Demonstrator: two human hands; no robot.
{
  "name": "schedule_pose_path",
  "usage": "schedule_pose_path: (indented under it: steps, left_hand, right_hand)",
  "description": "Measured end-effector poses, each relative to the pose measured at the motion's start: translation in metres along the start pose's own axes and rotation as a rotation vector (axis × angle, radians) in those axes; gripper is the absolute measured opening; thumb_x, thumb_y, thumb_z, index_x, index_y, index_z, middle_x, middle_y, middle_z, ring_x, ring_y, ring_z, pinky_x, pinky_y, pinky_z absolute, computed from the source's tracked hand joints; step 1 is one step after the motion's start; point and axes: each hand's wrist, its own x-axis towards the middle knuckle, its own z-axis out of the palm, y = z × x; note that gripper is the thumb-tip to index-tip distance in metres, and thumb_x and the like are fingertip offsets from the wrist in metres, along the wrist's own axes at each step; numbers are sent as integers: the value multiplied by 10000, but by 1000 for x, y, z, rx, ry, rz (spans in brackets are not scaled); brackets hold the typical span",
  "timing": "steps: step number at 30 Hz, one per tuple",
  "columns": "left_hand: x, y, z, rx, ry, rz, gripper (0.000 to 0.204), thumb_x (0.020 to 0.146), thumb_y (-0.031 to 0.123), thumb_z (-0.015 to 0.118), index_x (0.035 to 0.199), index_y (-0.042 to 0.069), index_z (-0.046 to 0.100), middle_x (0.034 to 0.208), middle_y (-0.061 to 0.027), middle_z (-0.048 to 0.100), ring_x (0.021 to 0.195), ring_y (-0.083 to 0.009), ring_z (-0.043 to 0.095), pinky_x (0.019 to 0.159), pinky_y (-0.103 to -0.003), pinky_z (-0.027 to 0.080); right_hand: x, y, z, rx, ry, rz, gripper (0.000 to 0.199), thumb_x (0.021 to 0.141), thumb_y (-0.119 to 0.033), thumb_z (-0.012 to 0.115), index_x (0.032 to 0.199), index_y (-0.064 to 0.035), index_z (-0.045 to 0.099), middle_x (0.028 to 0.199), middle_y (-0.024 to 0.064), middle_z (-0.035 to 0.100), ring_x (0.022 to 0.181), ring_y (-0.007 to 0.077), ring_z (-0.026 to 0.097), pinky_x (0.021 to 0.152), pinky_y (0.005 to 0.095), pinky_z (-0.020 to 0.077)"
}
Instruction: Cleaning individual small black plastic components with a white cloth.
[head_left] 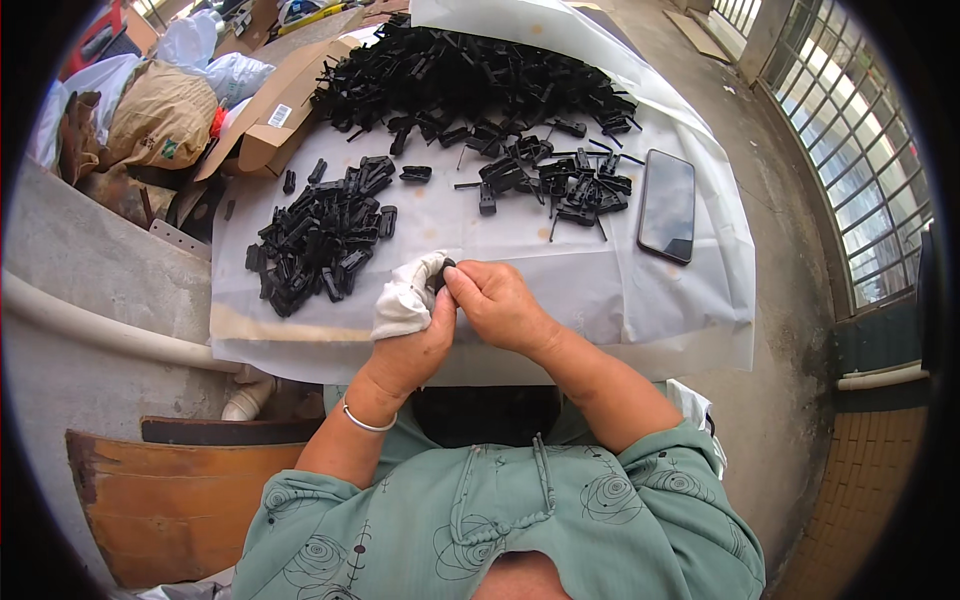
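Work at a white-covered table (680, 325), seen from where I stand, in order from left to right. Left of the table, a brown paper sack (160, 113) among plastic bags. Against the table's far left side, an open cardboard box (245, 140) bearing a white label (280, 115) – its print too small for me to read. On the table's left part, a pile of small black parts (318, 235). Over the table's near part, the left hand (425, 342) closed on a white cloth (405, 300), its fingers largely hidden by the folds; against the cloth, a small black piece (446, 274), mostly covered; and the right hand (497, 303), brought together with the left, thumb and fingers pinching that piece. The piece is probably light and stiff, perhaps slick and awkward to grip for its size; any thin projection would likely snap if bent, so the solid body seems the better hold. The cloth looks soft and should add friction. Along the table's far side, a large heap of similar black parts (470, 80); on its right part, a looser cluster (575, 185); at its right edge, a dark-screened phone (667, 205) – no brand or writing legible
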Motion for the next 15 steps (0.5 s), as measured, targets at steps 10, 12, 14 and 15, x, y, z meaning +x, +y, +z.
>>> schedule_pose_path:
  steps: [10, 12, 14, 15]
  left_hand:
    - [15, -1, -19, -742, -10, -436, 303, 917, 71, 440, 1219, 62, 407, 854, -39, 565, 576, -41, 452, 499, -163, 389]
    - [15, 0, -17, -637, -62, -433, 318, 917, 67, 415, 1235, 59, 400, 867, -44, 566, 572, -41, 453, 498, -163, 389]
    - [12, 6, -15, -531, -159, -452, 355, 904, 71, 374, 1256, 32, 393, 867, -47, 545, 566, -46, 455, 491, -172, 384]
    - [12, 9, -17, -531, -161, -453, 355, 904, 71, 374, 1256, 32, 393, 867, -47, 545, 566, -46, 455, 491, -172, 384]
  right_hand:
    - [-1, 0, -29, -415, -32, -355, 120, 805, -121, 626, 820, -3, 607, 640, 102, 565, 559, 212, 532, 537, 297, 427]
    - [-1, -6, -35, -256, -9, -325, 114, 795, -111, 642, 817, -4, 609, 651, 91, 571, 568, 181, 535, 533, 278, 423]
    - [-1, -5, -32, -214, 37, -360, 115, 800, -111, 641, 806, -3, 602, 646, 81, 566, 563, 167, 519, 528, 272, 416]
    - [-1, -5, -30, -173, 83, -398, 118, 806, -111, 640, 795, -2, 595, 641, 71, 561, 557, 152, 503, 523, 266, 409]
